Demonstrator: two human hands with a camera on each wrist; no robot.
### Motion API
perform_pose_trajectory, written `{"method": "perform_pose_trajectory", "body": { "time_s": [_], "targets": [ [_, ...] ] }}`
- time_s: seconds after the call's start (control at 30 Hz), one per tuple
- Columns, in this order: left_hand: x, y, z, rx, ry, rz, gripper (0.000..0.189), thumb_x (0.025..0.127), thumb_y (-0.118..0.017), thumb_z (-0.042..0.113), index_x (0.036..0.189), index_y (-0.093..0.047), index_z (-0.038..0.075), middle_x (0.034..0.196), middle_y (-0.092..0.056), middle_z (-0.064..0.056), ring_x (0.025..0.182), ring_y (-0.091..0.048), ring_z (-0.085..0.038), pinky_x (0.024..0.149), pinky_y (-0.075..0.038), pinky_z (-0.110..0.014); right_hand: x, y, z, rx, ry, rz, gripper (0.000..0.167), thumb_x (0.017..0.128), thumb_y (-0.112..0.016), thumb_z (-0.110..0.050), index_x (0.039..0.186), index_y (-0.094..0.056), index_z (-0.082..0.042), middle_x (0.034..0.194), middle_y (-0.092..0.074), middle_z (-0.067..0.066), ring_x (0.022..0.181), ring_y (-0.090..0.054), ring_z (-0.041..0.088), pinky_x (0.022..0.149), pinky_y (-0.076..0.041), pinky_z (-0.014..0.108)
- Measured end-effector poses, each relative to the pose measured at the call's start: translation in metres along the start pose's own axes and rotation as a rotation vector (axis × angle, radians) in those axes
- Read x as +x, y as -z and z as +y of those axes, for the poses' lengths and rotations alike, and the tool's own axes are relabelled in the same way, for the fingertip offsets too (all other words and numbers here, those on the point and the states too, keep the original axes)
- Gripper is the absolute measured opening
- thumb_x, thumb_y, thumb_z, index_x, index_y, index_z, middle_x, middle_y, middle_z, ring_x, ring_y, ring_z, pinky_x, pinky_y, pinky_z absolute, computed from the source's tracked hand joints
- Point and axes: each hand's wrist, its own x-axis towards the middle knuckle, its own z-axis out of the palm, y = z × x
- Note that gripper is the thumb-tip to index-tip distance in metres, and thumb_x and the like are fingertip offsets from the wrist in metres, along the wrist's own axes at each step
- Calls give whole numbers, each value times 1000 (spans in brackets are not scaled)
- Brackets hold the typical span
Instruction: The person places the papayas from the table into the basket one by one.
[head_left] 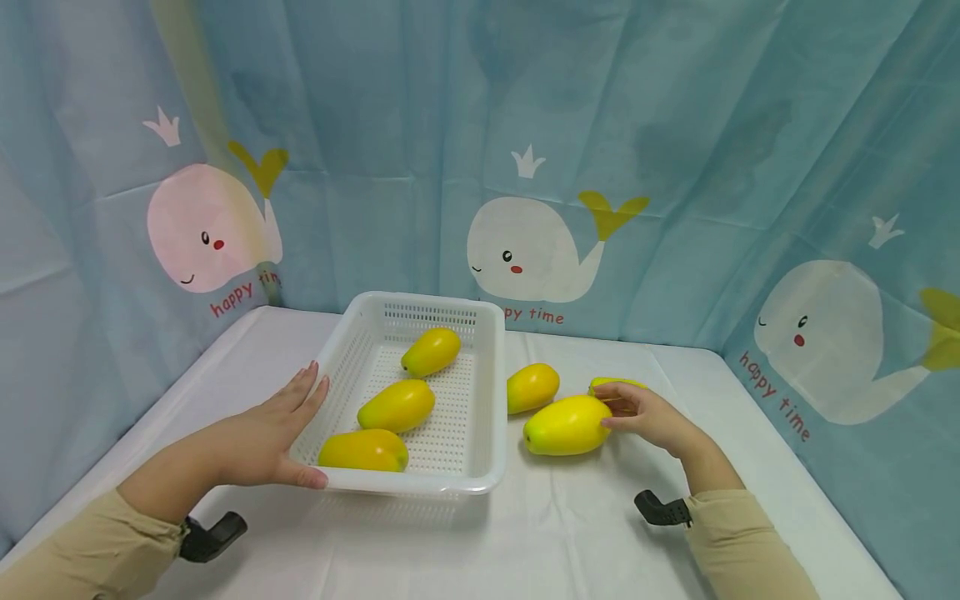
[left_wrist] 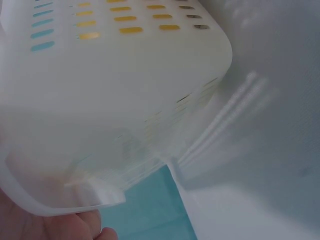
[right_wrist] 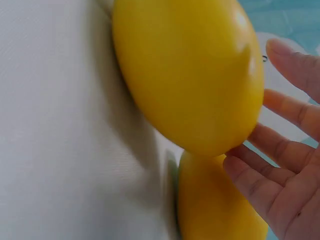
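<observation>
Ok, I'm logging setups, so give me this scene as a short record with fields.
container: white perforated plastic basket
inside: three yellow oval fruits
outside: three more yellow oval fruits, right of basket
left hand: at the basket's left side, thumb on near rim
right hand: beside nearest loose fruit, fingers spread; contact unclear
surface: white cloth-covered table
backdrop: light-blue fabric curtain with whales

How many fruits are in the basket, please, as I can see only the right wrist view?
Observer: The head view shows three fruits in the basket.
Operator: Thank you; and where is the left hand, please?
Observer: It is at the basket's left side.
Operator: Are the two fruits in my view the only ones outside the basket?
Observer: No, the head view shows three outside it.
</observation>
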Motion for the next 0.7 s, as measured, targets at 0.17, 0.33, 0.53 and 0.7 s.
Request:
{"method": "perform_pose_trajectory", "body": {
  "time_s": [0.17, 0.33, 0.53, 0.7],
  "targets": [
    [0, 0, 1, -5, 5, -1, 126, 59, -60, 75, 146, -4, 3, 152, 9, -19, 138, -4, -39, 101, -23, -59, -2, -3, 6, -10, -19, -1, 63, 78, -73, -25, 131, -47, -4, 137, -40, 16, 118, -47, 34, 93, -45, 39],
    [-1, 0, 1, -2, 4, 1, 126, 59, -59, 76, 146, -5, 3, 152, 8, -19, 138, -3, -39, 101, -23, -59, -4, -6, 8, -10, -30, -13, 66, 77, -74, -26, 134, -45, -7, 137, -41, 16, 118, -46, 33, 96, -41, 45],
    [-1, 0, 1, 2, 1, 3, 127, 58, -56, 78, 146, -4, 3, 152, 8, -19, 138, -4, -39, 101, -23, -58, -4, -12, 12, -14, -18, -31, 69, 77, -74, -27, 135, -43, -9, 136, -43, 14, 115, -47, 29, 97, -39, 45],
    [0, 0, 1, -8, 7, 3, 127, 59, -58, 77, 146, -4, 4, 152, 8, -18, 138, -3, -39, 101, -23, -59, -3, -17, 15, 1, -5, -63, 73, 77, -74, -24, 138, -38, -9, 138, -40, 15, 115, -46, 30, 94, -39, 44]
  ]
}}
